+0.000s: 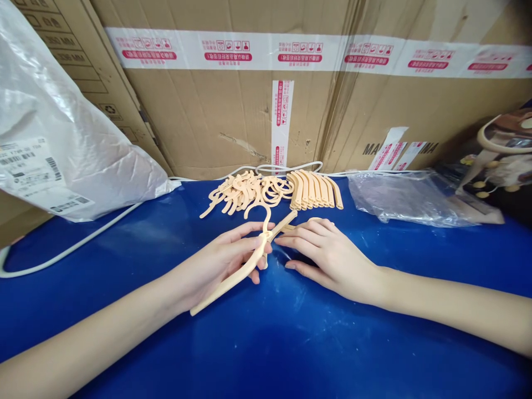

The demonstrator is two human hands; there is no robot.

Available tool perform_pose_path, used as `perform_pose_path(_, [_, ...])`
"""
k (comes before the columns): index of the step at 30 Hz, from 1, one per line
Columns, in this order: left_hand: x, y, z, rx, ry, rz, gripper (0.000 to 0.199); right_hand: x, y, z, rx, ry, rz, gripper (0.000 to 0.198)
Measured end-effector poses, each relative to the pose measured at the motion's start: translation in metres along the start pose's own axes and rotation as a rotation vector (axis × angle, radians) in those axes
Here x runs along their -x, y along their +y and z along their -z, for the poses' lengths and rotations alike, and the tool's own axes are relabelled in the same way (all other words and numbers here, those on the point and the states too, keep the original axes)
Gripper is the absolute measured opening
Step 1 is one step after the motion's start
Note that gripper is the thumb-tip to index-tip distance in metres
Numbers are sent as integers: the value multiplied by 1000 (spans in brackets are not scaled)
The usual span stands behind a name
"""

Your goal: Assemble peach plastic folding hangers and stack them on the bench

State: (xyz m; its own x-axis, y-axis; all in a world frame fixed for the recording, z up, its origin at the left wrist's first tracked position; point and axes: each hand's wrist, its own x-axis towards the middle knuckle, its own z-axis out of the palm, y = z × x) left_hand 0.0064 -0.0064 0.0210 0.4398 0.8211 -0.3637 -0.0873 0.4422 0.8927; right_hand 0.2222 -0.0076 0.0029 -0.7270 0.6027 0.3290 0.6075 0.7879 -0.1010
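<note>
Left hand (228, 254) pinches the beige hanger (233, 281) between thumb and fingers, just in front of the hook pile (241, 188); nearer than that pile and to its right, the right hand (332, 256) arches palm-down, fingers loosely extended (gripping anything underneath? can't tell).

Blue worktop (257, 354): workshop or packing room suggested
Cartons (224, 111): sealed with printed tape
Hanger parts (312, 190): laid in groups
</note>
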Motion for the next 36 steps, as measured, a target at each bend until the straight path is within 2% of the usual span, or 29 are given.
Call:
perform_pose_path(9, [-1,1,0,-19,-82,2,20,1,2,-3,21,-9,0,43])
perform_pose_path(15, [-1,2,0,-10,-130,18,14,1,3,-3,-5,-9,-3,34])
perform_pose_path(18, [-1,0,2,10,-112,27,12,2,2,-3,13,-7,-22,38])
perform_pose_path(21, [-3,-4,5,25,-81,22,17,1,1,-3,39,-15,-31,37])
perform_pose_path(24, [-4,-7,7,-3,-87,-9,24,0,1,-3,38,-15,-3,29])
perform_pose_path(29, [-4,-7,6,-81,-119,-36,23,3,5,-6,54,34,117,21])
perform_pose_path(32, [-5,-7,5,-86,-119,-28,23,4,6,-6,42,29,158,22])
perform_pose_path(36, [-5,-6,5,-89,-99,-25,22,5,4,-3,-6,-19,142,27])
